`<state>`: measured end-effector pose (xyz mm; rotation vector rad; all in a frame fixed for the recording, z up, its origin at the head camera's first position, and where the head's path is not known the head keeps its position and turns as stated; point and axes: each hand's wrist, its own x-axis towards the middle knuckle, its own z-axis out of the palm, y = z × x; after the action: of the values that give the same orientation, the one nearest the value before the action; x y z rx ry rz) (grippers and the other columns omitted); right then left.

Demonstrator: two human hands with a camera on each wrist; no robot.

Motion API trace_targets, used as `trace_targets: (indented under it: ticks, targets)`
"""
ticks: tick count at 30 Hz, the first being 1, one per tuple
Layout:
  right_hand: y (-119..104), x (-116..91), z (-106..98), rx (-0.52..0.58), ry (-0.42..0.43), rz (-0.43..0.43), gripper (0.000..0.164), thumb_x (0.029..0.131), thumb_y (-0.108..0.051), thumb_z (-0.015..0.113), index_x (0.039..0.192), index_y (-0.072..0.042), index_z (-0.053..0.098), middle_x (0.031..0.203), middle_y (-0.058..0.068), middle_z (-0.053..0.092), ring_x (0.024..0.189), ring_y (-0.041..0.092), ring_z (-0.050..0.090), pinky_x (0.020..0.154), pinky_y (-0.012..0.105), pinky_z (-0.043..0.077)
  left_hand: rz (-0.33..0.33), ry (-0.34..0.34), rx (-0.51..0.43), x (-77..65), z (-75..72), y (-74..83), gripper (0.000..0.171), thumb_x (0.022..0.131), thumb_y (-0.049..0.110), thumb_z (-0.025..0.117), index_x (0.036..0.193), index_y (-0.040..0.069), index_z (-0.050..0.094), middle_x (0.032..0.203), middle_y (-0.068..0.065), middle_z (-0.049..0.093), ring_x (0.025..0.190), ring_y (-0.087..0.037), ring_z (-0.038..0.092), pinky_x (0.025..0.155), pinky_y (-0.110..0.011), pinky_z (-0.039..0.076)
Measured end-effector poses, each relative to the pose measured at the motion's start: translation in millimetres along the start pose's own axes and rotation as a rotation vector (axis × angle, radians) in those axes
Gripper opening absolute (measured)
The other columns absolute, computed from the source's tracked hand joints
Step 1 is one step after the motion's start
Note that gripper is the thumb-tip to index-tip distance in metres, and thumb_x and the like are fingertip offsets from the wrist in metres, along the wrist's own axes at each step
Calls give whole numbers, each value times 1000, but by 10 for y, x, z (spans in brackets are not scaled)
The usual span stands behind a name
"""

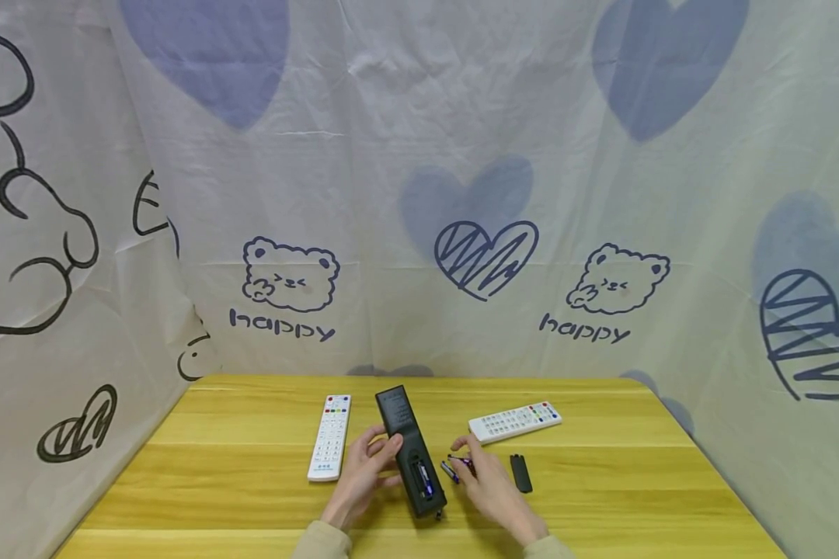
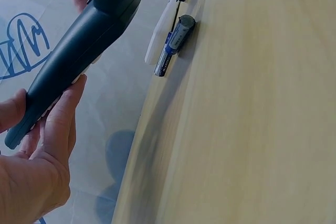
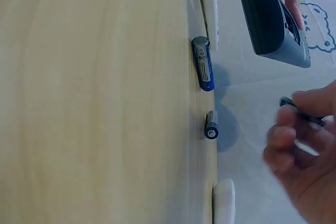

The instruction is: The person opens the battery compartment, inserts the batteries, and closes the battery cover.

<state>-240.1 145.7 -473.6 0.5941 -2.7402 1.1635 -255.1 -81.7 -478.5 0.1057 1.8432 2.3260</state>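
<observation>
In the head view my left hand [image 1: 363,473] grips a black remote control [image 1: 405,446], back side up and tilted above the table. Its battery compartment is uncovered, and one blue battery [image 1: 426,478] lies inside. To the right, my right hand [image 1: 492,489] pinches a dark battery [image 3: 300,112] between thumb and forefinger, close beside the remote. Two loose batteries show on the table in the right wrist view: a blue-and-grey battery [image 3: 203,64] and a second battery [image 3: 211,125]. The black battery cover [image 1: 520,473] lies right of my right hand.
A white remote [image 1: 329,439] lies left of my left hand. Another white remote [image 1: 516,422] lies at an angle behind my right hand. The wooden table [image 1: 217,458] ends at a printed cloth [image 1: 391,326] hanging behind it and along both sides.
</observation>
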Motion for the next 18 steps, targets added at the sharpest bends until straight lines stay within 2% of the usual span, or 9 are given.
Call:
trace_targets:
  ticks: [4,7,10,15,18]
  targets:
    - [-21,13,-1,144,91,11,10,101,-15,61,102,-6,64,71,5,63,59,0,50,51,15,42,-6,0,-4,2,0,-1,54,101,26,63,141,-3,42,100,2,70,80,-12,71,70,-30,63]
    - [-32,17,4,218,127,-15,9,100,-12,62,101,-4,66,76,11,68,62,4,57,54,16,48,-9,0,-5,1,-3,-2,54,101,26,63,142,-3,41,100,1,70,80,-12,71,71,-30,63]
    - [-22,21,22,232,143,-83,8,99,-7,61,103,-2,65,81,14,68,68,9,61,57,19,53,-11,1,-6,1,-4,-3,55,101,26,63,142,-3,41,101,1,70,81,-13,71,71,-30,63]
    - [1,35,59,205,198,-252,8,95,1,63,102,-2,65,93,13,70,83,18,69,72,24,62,-15,1,-9,2,0,-5,56,101,27,63,143,-3,41,102,0,70,82,-13,72,72,-31,64]
    - [-11,34,65,230,192,-311,16,96,1,61,111,2,64,93,14,70,82,19,70,72,25,63,-14,3,-8,1,4,-7,56,101,27,63,142,-3,41,102,0,70,82,-14,72,72,-32,64]
